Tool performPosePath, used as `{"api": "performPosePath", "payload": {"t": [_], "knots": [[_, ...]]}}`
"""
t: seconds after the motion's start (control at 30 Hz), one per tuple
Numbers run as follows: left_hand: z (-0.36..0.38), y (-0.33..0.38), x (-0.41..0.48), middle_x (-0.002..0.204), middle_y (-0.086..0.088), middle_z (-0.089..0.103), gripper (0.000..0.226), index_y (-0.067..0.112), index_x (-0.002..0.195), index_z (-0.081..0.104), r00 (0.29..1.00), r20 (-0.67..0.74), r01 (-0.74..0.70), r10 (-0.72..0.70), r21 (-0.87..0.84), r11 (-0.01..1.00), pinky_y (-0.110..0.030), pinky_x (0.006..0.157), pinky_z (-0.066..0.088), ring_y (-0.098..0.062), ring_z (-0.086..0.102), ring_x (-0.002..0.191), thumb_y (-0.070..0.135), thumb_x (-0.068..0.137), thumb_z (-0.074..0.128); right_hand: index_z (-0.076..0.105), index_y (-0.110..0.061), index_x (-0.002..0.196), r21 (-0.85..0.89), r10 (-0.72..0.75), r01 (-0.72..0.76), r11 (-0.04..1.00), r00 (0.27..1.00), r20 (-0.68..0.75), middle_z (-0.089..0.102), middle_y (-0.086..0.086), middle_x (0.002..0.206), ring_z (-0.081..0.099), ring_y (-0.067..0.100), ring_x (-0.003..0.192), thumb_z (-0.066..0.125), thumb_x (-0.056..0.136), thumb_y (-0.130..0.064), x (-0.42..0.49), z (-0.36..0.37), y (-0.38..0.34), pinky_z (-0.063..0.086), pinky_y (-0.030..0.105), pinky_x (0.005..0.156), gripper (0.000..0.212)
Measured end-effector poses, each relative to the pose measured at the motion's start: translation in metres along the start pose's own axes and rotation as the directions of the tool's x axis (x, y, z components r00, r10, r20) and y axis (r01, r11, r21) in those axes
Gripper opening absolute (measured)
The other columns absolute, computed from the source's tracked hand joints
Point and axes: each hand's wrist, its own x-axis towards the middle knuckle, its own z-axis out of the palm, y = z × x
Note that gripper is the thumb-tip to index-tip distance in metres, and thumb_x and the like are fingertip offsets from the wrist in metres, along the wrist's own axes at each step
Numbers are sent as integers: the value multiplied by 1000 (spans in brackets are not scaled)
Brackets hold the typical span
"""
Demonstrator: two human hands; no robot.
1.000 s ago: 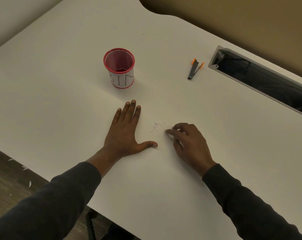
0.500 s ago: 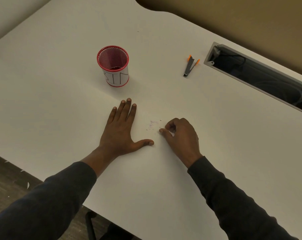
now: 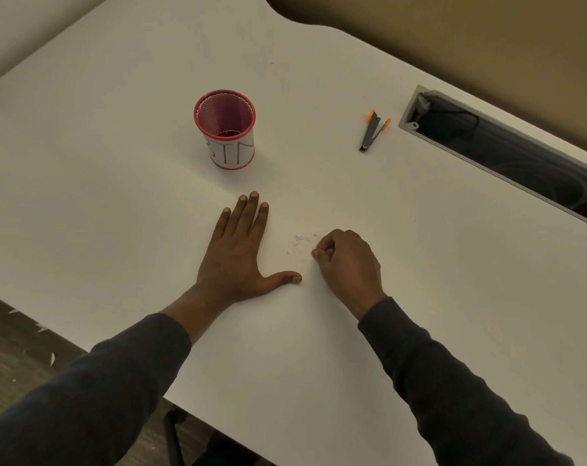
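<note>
From my remote station I see a person's left hand (image 3: 233, 260) lying flat on a white table (image 3: 117, 183), fingers straight and close together, thumb spread out to the side, holding nothing. The right hand (image 3: 347, 264) rests just beside it with the fingers curled in and the thumb and forefinger tips pressed together. They sit at the edge of a small scatter of pale bits (image 3: 298, 245), which lies on the table between the two hands. The bits are too small for me to tell whether one is caught in the pinch.

Beyond the left hand's fingertips stands a red mesh cup (image 3: 225, 129), upright, with a white label lettered "BIN". A staple remover (image 3: 373, 134) with orange tabs lies well to the cup's right, near a long cable slot (image 3: 507, 156) cut into the table. White scraps (image 3: 43, 327) dot the floor (image 3: 12, 348) at lower left.
</note>
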Motion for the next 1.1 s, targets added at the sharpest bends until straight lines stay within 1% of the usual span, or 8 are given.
{"api": "performPosePath", "payload": {"t": [0.07,0.13,0.23,0.3,0.4,0.73,1.0,1.1], "knots": [[0,0,0,175,-11,-4,137,9,165,6,1000,-10,-4,4,-11,1000,-52,131,10,-27,-5,162,105,69,23,65,-23,84,141,15,-18,990,1000,24,61,-14,82,55,6,77,66,89,-28,1,-5,2,39,22,67,8],[0,0,-1,175,-10,-5,137,9,166,5,1000,-4,-3,3,-15,1000,-52,131,10,-26,-6,162,105,69,22,71,-19,84,435,115,-143,889,989,89,69,-11,80,61,5,73,70,89,-24,2,-13,3,44,19,64,7],[1,0,0,174,-9,-8,137,10,166,3,1000,5,1,-1,-4,1000,-51,131,9,-25,-9,162,105,69,21,73,-8,97,809,187,-380,449,925,332,76,4,90,67,14,78,67,92,-15,-1,-24,-2,53,24,65,10],[1,0,0,175,-9,-7,136,10,166,4,1000,1,-1,1,-9,1000,-51,131,9,-25,-8,162,105,70,23,70,-2,104,863,164,-473,177,879,448,76,11,94,69,16,79,65,93,-10,-2,-27,-8,56,24,67,15],[2,-1,-1,175,-9,-7,135,11,166,4,1000,-4,-2,2,-21,1000,-51,131,10,-25,-7,162,104,70,25,69,2,107,860,148,-511,-2,850,505,76,15,96,72,18,78,66,92,-7,-5,-30,-16,59,24,68,18],[2,0,-1,174,-6,-11,134,14,166,0,1000,14,15,-15,-34,999,-52,131,11,-24,-10,161,104,70,27,68,5,107,811,91,-537,-231,818,568,74,21,102,74,25,85,62,91,-2,-1,-40,-34,61,31,78,19],[3,-1,0,174,-5,-10,134,15,166,1,1000,18,13,-12,-57,998,-53,131,12,-24,-8,162,104,70,32,69,4,106,791,46,-551,-267,812,582,74,21,100,75,26,82,61,92,-4,7,-48,-50,62,32,77,18],[3,-1,1,173,-4,-16,135,17,165,-5,999,44,21,-18,-53,998,-50,132,6,-23,-15,161,105,69,29,71,2,105,829,55,-522,-200,839,542,74,18,96,72,23,79,63,91,-5,16,-52,-60,62,29,74,17]]}}
